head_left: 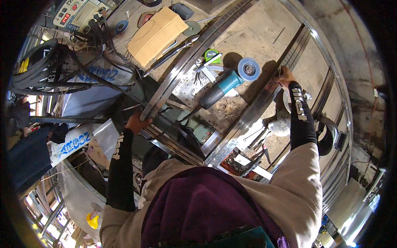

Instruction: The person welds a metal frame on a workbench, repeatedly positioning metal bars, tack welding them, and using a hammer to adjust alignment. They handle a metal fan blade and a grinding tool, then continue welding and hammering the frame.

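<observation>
A large shiny metal frame (pixel 182 66) made of square tubes spans the workbench in front of me. My left hand (pixel 137 123) grips the near left corner of this frame, its thumb along the tube. Further out to the right, my right hand (pixel 285 78) is closed on an inner metal bar (pixel 257 101) of the frame. Between my hands, inside the frame's outline, lies a teal and black angle grinder (pixel 222 88) with a round disc (pixel 248 69) at its head. A green tape measure (pixel 212 56) and a metal square (pixel 210 73) lie beside the grinder.
A brown cardboard box (pixel 158 35) and a welding electrode holder (pixel 171 54) lie beyond the frame. At the far left stands a welding machine (pixel 76 14) with black cables. Pliers (pixel 265 153) and other tools lie near me; a concrete wall (pixel 366 74) rises at right.
</observation>
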Demonstrator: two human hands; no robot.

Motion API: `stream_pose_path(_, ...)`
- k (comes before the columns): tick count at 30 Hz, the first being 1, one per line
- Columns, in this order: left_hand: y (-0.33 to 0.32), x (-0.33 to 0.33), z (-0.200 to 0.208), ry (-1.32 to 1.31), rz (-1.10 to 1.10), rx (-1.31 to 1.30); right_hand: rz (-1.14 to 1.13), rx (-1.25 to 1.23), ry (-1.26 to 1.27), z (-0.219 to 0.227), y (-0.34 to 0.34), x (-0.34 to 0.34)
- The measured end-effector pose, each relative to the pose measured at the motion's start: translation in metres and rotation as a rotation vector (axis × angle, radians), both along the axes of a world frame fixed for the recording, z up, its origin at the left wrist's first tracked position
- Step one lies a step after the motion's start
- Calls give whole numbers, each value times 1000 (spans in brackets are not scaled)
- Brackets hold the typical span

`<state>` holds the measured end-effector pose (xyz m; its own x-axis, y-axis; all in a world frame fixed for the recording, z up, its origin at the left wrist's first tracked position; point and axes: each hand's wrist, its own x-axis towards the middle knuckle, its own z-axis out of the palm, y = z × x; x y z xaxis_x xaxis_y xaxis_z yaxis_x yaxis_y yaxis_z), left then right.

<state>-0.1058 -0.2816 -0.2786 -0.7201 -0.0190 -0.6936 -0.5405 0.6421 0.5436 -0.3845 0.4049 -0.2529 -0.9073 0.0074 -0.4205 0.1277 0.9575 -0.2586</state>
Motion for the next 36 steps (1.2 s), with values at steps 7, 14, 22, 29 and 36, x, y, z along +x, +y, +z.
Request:
stream_pose_path(7, -10, 17, -21, 26, 41, -30, 320, 104, -29, 27, -28, -9)
stream_pose_path(14, -5, 10, -7, 95, -31, -41, 519, 302, -136, 23, -31, -18)
stream_pose_path(22, -1, 6, -1, 35, 12, -41, 472, 207, -20, 24, -24, -9)
stream_pose_path(29, -11, 10, -20, -9, -28, -89, 194, 169, 89, 46, -8, 12)
stream_pose_path(36, -8, 7, -21, 155, -57, -54, 107, 246, 229, 40, 6, 62)
